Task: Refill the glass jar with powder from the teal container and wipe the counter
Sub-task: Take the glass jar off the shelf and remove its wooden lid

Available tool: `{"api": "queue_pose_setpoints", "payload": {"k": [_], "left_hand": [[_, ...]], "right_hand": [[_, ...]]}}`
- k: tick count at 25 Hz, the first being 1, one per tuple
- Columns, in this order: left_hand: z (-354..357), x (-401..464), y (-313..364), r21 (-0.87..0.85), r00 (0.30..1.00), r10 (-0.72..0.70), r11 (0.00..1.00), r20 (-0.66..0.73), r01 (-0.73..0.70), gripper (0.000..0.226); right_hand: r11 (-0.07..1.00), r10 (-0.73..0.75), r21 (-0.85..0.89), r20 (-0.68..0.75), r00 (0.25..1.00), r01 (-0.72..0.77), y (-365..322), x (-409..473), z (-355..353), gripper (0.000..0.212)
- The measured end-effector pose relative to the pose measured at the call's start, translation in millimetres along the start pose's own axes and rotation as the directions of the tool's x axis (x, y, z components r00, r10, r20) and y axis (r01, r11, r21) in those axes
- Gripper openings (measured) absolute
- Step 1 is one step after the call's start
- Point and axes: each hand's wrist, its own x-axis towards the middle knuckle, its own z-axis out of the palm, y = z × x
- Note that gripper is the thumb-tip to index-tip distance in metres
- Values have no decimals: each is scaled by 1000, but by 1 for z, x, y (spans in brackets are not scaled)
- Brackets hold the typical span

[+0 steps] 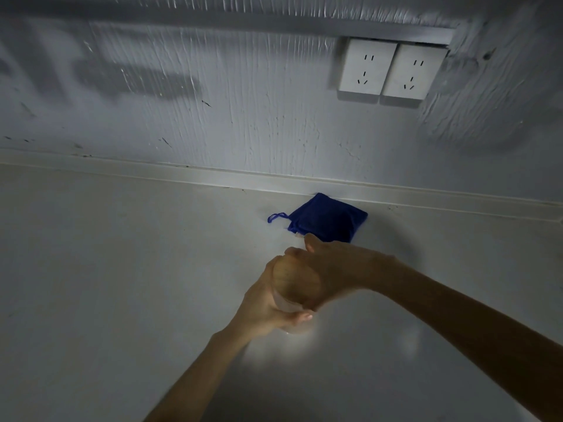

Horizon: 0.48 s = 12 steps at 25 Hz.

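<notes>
Light: dim; a bright patch falls on the table just near of the jar.
Glass jar: stands near the middle of the table, mostly hidden by both hands; only a strip of clear wall shows.
Wooden lid: on top of the jar, round and light brown.
Left hand: fingers wrapped round the jar's body from the left, gripping it.
Right hand: lies over the lid from the right, fingers closed on its rim, thumb pointing far.
Blue cloth: folded, with a hanging loop at its left; lies far of the jar, against the wall's base strip.
Wall sockets: two white plates side by side, high on the far wall, right of centre.
</notes>
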Motion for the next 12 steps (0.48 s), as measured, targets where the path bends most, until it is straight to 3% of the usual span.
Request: {"api": "queue_pose_setpoints", "payload": {"k": [2,7,12], "left_hand": [[-4,1,3,23,999,3,1000,37,-3,82],[-7,0,4,-10,998,-7,1000,67,8,78],[-14,6,5,-36,986,15,999,164,-9,75]], "right_hand": [[1000,29,8,44,999,-29,-1,2,-5,93],[1000,-2,-21,48,999,3,-2,4,-6,98],[987,-118,-99,100,988,128,1,8,-19,94]]}}
